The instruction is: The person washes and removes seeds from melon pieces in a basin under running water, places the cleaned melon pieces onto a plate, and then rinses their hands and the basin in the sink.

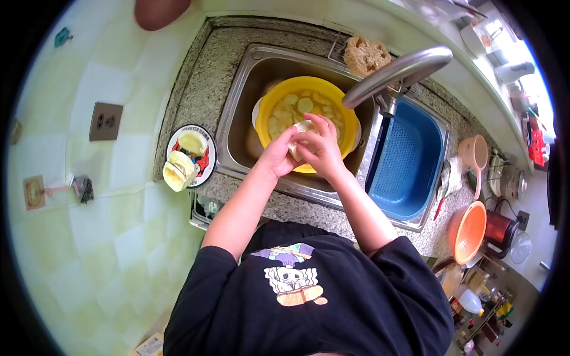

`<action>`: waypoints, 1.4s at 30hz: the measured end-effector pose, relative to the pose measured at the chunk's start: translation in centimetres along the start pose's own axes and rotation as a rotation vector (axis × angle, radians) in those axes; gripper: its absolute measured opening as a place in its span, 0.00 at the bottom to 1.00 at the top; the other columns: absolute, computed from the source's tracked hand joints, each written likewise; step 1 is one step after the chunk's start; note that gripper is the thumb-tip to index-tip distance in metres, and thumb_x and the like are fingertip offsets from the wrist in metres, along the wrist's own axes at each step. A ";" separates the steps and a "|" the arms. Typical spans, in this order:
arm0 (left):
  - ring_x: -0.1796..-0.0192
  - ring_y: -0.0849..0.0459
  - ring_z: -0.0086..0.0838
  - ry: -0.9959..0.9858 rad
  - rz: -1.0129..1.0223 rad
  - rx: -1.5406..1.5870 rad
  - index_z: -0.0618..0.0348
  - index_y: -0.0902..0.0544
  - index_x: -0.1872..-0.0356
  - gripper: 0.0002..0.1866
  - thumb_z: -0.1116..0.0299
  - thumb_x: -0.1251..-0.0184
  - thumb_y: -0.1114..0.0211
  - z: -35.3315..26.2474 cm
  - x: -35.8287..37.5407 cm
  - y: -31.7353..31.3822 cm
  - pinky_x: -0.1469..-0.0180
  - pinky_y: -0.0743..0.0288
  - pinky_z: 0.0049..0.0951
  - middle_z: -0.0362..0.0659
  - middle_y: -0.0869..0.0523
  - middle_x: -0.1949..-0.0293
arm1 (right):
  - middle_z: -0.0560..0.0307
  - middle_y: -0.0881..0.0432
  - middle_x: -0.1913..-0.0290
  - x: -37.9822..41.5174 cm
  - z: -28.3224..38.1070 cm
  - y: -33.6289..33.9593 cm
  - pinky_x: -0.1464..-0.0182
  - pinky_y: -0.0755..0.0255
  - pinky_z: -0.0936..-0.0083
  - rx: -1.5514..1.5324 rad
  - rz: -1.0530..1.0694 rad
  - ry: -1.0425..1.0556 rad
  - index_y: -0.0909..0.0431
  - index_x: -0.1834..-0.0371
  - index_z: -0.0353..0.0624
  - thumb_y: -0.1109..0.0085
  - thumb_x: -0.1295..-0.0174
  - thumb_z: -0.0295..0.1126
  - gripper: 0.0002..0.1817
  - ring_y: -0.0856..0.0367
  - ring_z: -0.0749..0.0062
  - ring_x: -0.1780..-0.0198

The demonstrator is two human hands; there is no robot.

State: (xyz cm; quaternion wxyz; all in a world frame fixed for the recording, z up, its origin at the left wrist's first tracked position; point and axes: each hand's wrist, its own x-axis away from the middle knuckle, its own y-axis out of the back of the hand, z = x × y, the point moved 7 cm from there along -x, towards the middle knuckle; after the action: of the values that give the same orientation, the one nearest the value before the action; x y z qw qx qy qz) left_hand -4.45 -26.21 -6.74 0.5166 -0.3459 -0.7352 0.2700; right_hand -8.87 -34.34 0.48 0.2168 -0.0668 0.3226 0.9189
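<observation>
My left hand (279,154) and my right hand (322,148) meet over the near part of a yellow basin (351,126). Between their fingers is a pale, whitish piece of food (301,132), mostly covered by the hands, so I cannot tell its kind. Fingers of both hands are closed around it. Several pale yellow, rounded pieces (305,105) lie in the liquid in the basin. The basin stands in a steel sink (237,130), on top of something white whose edge shows on both sides.
A curved metal faucet (398,74) reaches over the sink from the back right. A blue perforated basket (409,157) fills the right-hand sink bowl. On the left counter, a printed plate (205,172) carries thick pale-yellow pieces. Beyond the faucet sits a loofah (366,55); an orange colander (468,232) stands far right.
</observation>
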 end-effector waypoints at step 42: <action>0.44 0.25 0.40 -0.029 -0.220 -0.050 0.58 0.34 0.40 0.21 0.58 0.30 0.52 0.5 -2.5 6.8 0.49 0.25 0.46 0.48 0.27 0.44 | 0.44 0.21 0.58 -0.8 -15.1 -4.0 0.56 0.29 0.63 0.149 0.168 -0.462 0.24 0.57 0.45 0.47 0.44 0.33 0.12 0.23 0.49 0.57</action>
State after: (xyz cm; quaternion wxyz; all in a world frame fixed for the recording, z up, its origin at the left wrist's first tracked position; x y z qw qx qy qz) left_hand -2.83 -24.06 -13.44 0.5236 -0.2718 -0.7827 0.1983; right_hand -6.65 -41.20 -13.44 0.2120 0.1884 0.3358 0.8982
